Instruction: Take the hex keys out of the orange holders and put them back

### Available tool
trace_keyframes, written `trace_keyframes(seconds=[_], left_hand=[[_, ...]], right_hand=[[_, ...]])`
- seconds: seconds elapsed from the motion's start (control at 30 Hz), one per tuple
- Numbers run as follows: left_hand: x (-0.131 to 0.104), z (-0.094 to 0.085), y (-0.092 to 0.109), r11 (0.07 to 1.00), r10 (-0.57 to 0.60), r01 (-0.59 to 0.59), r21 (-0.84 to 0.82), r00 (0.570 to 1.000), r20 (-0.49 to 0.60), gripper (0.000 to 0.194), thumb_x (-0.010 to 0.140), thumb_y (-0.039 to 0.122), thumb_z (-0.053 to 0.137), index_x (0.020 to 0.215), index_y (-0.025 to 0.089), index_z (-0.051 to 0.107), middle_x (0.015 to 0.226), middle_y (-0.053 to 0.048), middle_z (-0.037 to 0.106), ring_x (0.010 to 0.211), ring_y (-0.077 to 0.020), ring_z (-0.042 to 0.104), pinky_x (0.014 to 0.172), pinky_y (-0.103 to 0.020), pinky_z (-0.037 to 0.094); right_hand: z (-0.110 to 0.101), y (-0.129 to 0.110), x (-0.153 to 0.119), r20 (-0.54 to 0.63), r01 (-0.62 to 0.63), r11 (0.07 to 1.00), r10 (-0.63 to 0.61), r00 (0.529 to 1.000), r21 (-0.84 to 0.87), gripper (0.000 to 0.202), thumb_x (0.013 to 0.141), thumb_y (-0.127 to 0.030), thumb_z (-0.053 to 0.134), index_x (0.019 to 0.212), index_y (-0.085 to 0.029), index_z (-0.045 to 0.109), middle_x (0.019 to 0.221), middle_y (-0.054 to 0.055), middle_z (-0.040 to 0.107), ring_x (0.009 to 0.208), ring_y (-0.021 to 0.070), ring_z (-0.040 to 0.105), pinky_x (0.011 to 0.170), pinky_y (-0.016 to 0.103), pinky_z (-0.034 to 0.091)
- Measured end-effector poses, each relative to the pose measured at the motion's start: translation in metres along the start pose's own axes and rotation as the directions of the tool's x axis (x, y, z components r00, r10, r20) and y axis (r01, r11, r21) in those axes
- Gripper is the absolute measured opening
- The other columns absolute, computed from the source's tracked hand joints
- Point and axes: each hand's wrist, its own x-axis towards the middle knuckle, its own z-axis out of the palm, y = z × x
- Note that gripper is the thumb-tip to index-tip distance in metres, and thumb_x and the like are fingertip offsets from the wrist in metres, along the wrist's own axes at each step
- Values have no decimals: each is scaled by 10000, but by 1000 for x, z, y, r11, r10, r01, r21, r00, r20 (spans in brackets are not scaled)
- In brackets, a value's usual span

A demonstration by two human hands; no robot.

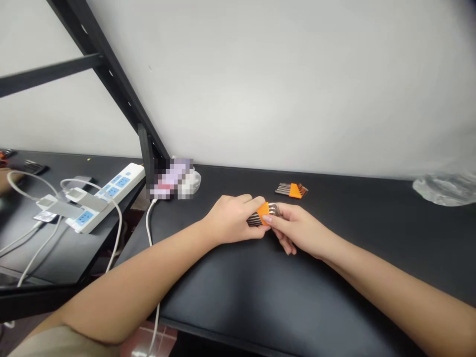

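Just above the black table (223, 282), a hex key set (264, 213) with metal keys in an orange holder is held between both hands. My left hand (234, 218) grips it from the left, its fingers closed around the keys and the holder. From the right, my right hand (297, 223) pinches the holder near the bent key ends, thumb on the orange part. Its lower fingers hang curled beneath. Behind the hands, a second hex key set (295, 191) with an orange holder lies on the table.
A white power strip (111, 193) with plugs and cables lies on the neighbouring table at left. A black metal frame (122, 94) rises beside a blurred-out item and a plastic bag (191, 183). Clear plastic (444, 189) lies at far right. Another person's hand (6, 181) shows at the left edge.
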Motion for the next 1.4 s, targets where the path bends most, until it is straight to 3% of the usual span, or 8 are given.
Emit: trace_keyframes(seconds=[0.17, 0.27, 0.57, 1.07, 1.23, 1.4], left_hand=[[2, -3, 4, 998, -35, 41, -51, 993, 108, 431, 854, 522, 662, 1167, 230, 608, 961, -39, 706, 816, -209, 686, 648, -297, 457], [3, -5, 4, 991, -36, 55, -123, 988, 152, 505, 861, 601, 673, 1210, 243, 596, 1019, -42, 711, 873, -220, 696, 700, -302, 477], [3, -10, 4, 967, 0, 27, -253, 994, 109, 324, 894, 536, 674, 964, 222, 637, 852, -6, 670, 779, -155, 633, 694, -252, 437], [3, -9, 2, 988, -23, 45, -148, 989, 147, 313, 863, 518, 686, 869, 216, 605, 789, 11, 660, 700, -136, 611, 613, -245, 382], [1, -8, 3, 996, 10, 6, -88, 984, 179, 395, 871, 597, 662, 866, 210, 580, 784, 7, 667, 681, -142, 617, 580, -256, 351], [2, -7, 3, 996, 18, -3, -92, 986, 165, 360, 864, 563, 668, 875, 210, 595, 803, 4, 668, 691, -143, 615, 591, -259, 371]], right_hand=[[0, -5, -3, 26, -27, 999, 26, 999, 46, 385, 950, -548, 615, 793, -215, 504, 543, -76, 526, 370, 98, 524, 332, 202, 371], [-1, -7, -4, 46, -40, 995, 36, 998, 97, 422, 936, -543, 641, 726, -202, 509, 529, -60, 539, 357, 86, 503, 326, 198, 347], [-4, -5, -3, 69, -37, 981, 24, 997, 190, 427, 901, -541, 699, 725, -199, 513, 496, -79, 487, 329, 65, 425, 307, 178, 284], [-12, -6, -3, 96, -111, 984, 98, 991, 141, 374, 871, -473, 751, 736, -157, 601, 590, -12, 620, 435, 91, 586, 385, 173, 445], [-15, -6, -5, 180, -141, 982, 117, 977, 127, 370, 830, -456, 797, 728, -141, 630, 591, -4, 629, 416, 82, 564, 380, 172, 446], [-17, -5, -6, 160, -123, 982, 100, 982, 143, 336, 862, -416, 764, 730, -145, 615, 581, -10, 619, 399, 80, 544, 372, 176, 435]])
